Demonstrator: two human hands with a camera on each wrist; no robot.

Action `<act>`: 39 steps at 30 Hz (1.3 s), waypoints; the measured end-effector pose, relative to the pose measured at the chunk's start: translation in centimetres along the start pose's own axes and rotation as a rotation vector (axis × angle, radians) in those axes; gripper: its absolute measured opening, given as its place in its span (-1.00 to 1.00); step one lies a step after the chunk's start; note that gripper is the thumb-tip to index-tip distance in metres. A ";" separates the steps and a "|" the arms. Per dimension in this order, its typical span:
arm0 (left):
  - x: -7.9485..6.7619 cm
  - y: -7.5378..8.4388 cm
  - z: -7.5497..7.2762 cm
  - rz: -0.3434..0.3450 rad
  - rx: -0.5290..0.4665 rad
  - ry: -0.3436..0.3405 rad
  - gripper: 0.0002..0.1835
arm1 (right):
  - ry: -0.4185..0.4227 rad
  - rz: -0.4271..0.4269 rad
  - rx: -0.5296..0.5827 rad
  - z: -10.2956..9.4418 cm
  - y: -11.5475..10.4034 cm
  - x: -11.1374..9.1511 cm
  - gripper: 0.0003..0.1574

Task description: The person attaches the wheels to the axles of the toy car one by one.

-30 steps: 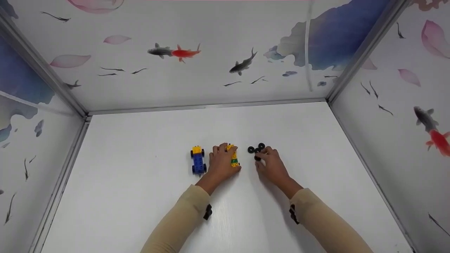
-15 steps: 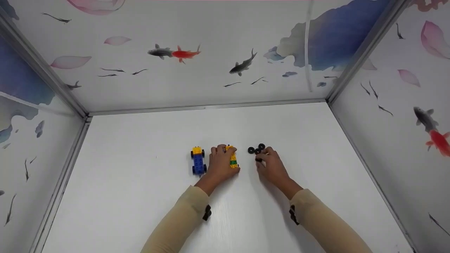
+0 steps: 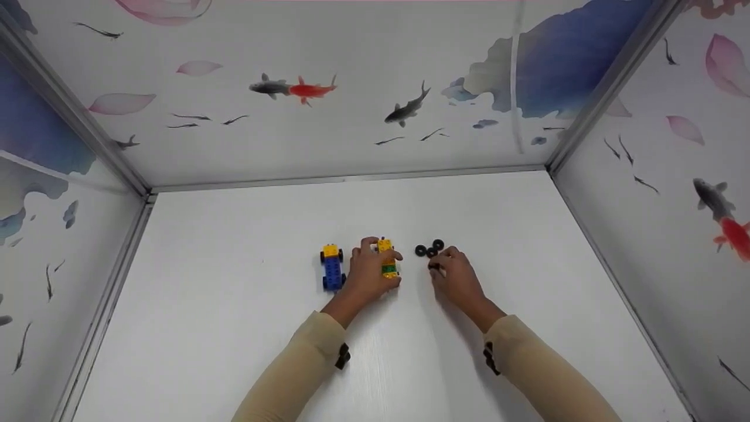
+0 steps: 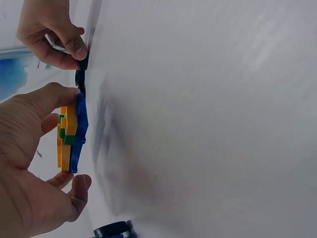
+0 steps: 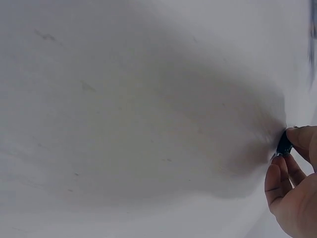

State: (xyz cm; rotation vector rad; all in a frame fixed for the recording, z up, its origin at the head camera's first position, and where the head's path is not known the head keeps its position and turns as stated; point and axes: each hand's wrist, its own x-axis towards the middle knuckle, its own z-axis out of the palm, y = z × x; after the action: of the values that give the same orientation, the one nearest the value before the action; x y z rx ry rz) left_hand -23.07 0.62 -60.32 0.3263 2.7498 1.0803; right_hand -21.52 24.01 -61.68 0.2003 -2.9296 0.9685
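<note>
My left hand (image 3: 369, 271) grips a toy car body (image 4: 69, 131) of yellow and green bricks on a blue base, thumb at one end and fingers at the other. No wheels show on its visible side in the left wrist view. To the right, my right hand (image 3: 458, 276) pinches a small black wheel (image 5: 284, 144) between thumb and fingers, close to the tabletop. Several loose black wheels (image 3: 420, 251) lie just beyond those fingertips. Left of my left hand stands a second toy car (image 3: 332, 269), blue with a yellow front and black wheels fitted.
The white tabletop (image 3: 234, 305) carries all of these. A back wall (image 3: 345, 140) with painted fish and side walls (image 3: 650, 199) with metal edge strips enclose it.
My right fingers have drawn the pinched wheel slightly away from the other wheels. My left fingers have shifted on the car body, uncovering more of its yellow top.
</note>
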 end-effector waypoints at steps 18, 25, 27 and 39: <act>-0.6 -0.2 -1.0 -0.024 -0.310 -0.007 -0.53 | 0.031 0.009 0.021 0.2 0.0 0.1 -0.76; -1.0 -0.5 -1.6 0.037 -0.371 0.004 -0.67 | 0.038 -0.002 0.029 0.2 -0.3 0.0 -0.77; -1.0 -0.7 -1.7 0.047 -0.392 0.014 -0.69 | 0.041 -0.007 0.026 0.2 -0.4 0.0 -0.77; -1.4 -1.1 -1.9 0.025 -0.567 0.054 -0.72 | 0.033 -0.031 0.065 0.3 -1.5 0.4 -0.65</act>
State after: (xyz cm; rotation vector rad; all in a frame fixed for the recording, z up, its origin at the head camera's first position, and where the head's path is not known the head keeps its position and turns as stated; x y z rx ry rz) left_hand -22.34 -1.77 -59.64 0.2474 2.3423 1.8192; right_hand -21.70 22.53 -61.01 0.2300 -2.8585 1.0530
